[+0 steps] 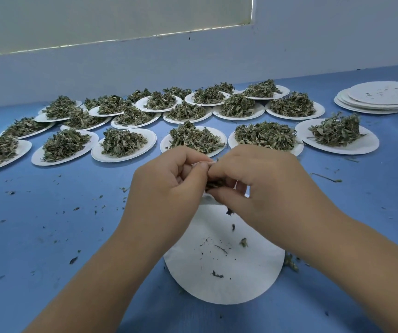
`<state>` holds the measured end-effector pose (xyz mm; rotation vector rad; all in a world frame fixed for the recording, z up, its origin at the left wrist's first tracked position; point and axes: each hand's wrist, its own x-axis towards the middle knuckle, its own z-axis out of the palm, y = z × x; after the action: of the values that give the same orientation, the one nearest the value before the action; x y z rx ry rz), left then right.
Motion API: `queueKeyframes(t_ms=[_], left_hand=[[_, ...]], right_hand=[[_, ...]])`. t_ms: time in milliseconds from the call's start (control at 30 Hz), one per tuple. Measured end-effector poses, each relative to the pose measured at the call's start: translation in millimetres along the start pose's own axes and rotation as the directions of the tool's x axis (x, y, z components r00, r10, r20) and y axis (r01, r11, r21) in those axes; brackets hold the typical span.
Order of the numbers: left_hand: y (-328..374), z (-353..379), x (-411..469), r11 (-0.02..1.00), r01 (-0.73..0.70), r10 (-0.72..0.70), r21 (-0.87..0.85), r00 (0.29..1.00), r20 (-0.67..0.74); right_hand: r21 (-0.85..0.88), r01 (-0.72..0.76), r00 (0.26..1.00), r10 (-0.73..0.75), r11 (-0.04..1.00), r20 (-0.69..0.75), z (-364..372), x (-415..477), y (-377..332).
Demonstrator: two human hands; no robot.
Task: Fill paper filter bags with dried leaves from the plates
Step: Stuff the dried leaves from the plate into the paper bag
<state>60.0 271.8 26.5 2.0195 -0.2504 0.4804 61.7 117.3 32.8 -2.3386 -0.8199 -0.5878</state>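
Nearest us lies the round white paper plate, with only crumbs on it. Just above its far rim our left hand curls its fingers tight on the small white paper filter bag. Our right hand pinches dark dried leaves at the bag's mouth. Left of the plate there's open blue tabletop, flecked with bits. Beyond the plate run rows of leaf-heaped white plates, and far right of it a stack of bare white plates sits near the table's edge.
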Motion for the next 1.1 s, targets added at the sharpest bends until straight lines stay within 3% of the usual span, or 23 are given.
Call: queueKeyframes(t_ms=[167,300,533,600,667,800,900,1100], left_hand=[[1.3,0.3,-0.8,1.0,0.017,-0.016,-0.011,1.0,0.014],[0.0,-2.0,2.0,0.996,0.05,-0.05,-0.069,0.999,-0.009],[-2.9,-8.7,5.5,0.988,0.073,-0.081,-0.132,0.995,-0.056],[-3.0,-10.6,6.6,0.987,0.069,-0.08,-0.146,0.995,-0.067],[-3.2,-11.7,7.5,0.986,0.065,-0.077,-0.153,0.994,-0.074],[-4.1,-12.5,7.8,0.984,0.065,-0.079,-0.164,0.994,-0.078],[-3.9,-13.0,7.9,0.986,0.059,-0.072,-0.153,0.994,-0.079],[-1.5,-13.2,7.7,0.989,0.052,-0.064,-0.14,0.995,-0.079]], right_hand=[[0.045,0.014,0.999,-0.012,0.999,-0.05,3.8,0.4,1.0],[0.037,0.041,0.999,-0.04,0.998,-0.006,0.5,2.2,2.9],[0.333,-0.096,0.99,0.125,0.938,-0.068,-16.6,3.7,12.4],[0.299,-0.192,0.981,0.182,0.935,0.062,-22.7,5.3,21.2],[0.16,-0.247,0.94,0.197,0.956,0.277,-25.3,5.7,29.6],[-0.079,-0.202,0.774,0.208,0.976,0.598,-18.6,1.0,35.1],[-0.091,-0.163,0.711,0.181,0.982,0.679,-12.7,-0.9,32.8],[-0.031,-0.14,0.701,0.121,0.99,0.703,-11.1,-2.9,31.8]])
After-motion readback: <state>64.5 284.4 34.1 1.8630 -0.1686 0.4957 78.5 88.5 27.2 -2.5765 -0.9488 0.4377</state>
